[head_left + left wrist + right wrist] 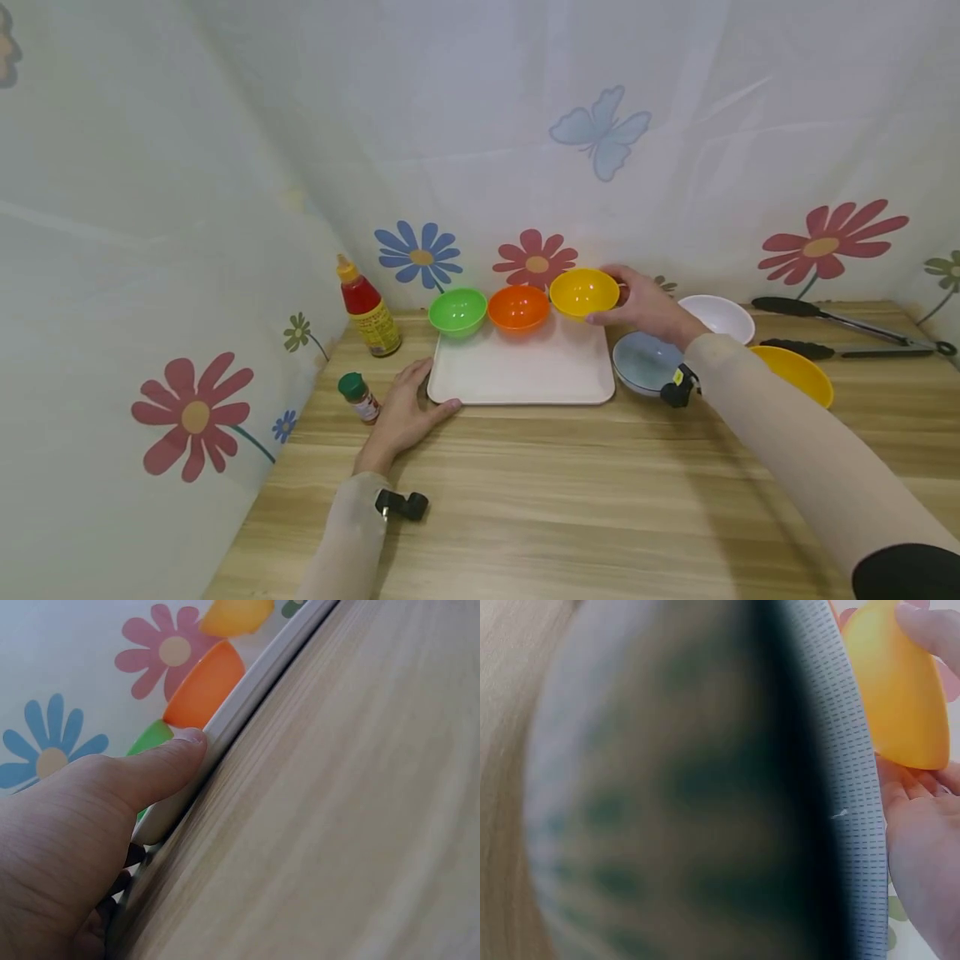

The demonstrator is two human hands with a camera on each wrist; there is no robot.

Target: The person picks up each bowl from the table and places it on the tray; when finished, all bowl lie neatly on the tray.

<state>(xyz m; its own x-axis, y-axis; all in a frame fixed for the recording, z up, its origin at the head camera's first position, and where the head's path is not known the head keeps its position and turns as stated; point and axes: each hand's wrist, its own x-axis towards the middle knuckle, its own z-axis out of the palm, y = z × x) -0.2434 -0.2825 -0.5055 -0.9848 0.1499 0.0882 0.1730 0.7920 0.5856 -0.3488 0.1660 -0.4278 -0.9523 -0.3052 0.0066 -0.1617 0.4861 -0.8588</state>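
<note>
"Where's the round, yellow, plastic-looking bowl [585, 293]?"

"At the far right corner of the white rectangular tray [521, 375], pinched between the thumb and fingers of the right hand [649, 307]. Whether its base touches, I can't tell."

"And the left hand [405, 417]?"

"Thumb spread from its fingers, touching the tray's near left corner."

"What could go wrong?"

"A leftward nudge might knock the round, orange, plastic-looking bowl [518, 310] just beside; a slipping pinch could tip the yellow one. Rightward, the beige fabric sleeve [795, 450] could bump the shiny, round, grey-blue bowl [645, 362]."
</note>
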